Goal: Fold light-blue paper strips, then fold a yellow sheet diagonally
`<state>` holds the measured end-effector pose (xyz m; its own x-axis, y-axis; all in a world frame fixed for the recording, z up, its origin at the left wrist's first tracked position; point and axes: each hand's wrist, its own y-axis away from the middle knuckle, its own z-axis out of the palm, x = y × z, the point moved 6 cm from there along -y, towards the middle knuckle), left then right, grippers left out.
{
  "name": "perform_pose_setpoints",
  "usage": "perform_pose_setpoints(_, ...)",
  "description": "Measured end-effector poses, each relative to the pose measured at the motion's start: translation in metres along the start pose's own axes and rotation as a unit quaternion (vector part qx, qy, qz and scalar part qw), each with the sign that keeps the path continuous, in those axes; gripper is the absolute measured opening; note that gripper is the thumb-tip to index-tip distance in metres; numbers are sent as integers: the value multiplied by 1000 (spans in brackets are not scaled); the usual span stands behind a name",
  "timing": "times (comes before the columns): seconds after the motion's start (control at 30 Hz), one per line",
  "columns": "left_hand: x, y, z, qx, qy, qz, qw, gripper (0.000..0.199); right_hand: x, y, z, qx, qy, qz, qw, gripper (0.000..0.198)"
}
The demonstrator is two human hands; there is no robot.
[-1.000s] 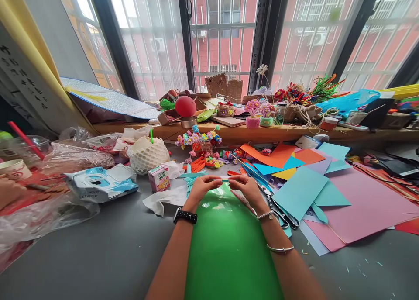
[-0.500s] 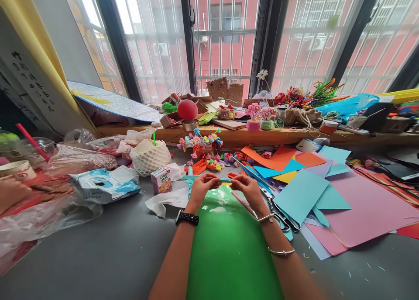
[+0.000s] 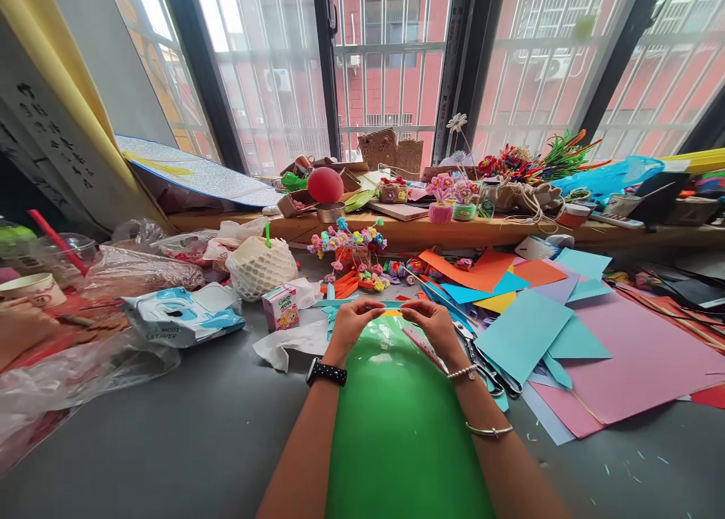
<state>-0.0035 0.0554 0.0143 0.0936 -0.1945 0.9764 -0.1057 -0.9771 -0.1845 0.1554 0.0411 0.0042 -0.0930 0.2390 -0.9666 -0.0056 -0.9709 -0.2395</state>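
Note:
A narrow light-blue paper strip point(image 3: 392, 304) stretches between my two hands above the far end of a shiny green balloon point(image 3: 405, 428). My left hand point(image 3: 356, 324) pinches it on one side, thumb against fingers. On the other side my right hand point(image 3: 431, 326) pinches it the same way. The balloon lies between my forearms, toward my body. Scissors point(image 3: 490, 368) rest on the table just right of my right wrist, beside blue paper scraps. Left of my left hand are a white tissue point(image 3: 286, 347) and a small pink carton point(image 3: 281, 307).
Blue point(image 3: 526, 330) and pink paper sheets point(image 3: 634, 360) spread over the right side. A wet-wipe pack point(image 3: 184, 315), a coconut in foam netting point(image 3: 261, 270) and plastic bags lie left. Another person's hand point(image 3: 26, 326) shows at the left edge. Yarn flowers point(image 3: 351, 247) stand ahead.
The view has shifted very slightly. My hands still pinch the strip, with their fingertips a little closer together. The other person's hand has moved slightly near the paper cup.

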Motion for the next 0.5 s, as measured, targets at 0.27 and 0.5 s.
perform_pose_setpoints(0.27, 2, 1, 0, 3, 10, -6, 1000, 23, -5, 1, 1, 2, 24, -25, 999, 24)
perform_pose_setpoints(0.5, 4, 0, 2, 0, -18, 35, 999, 21, -2, 0, -1, 13, 42, -30, 999, 26)
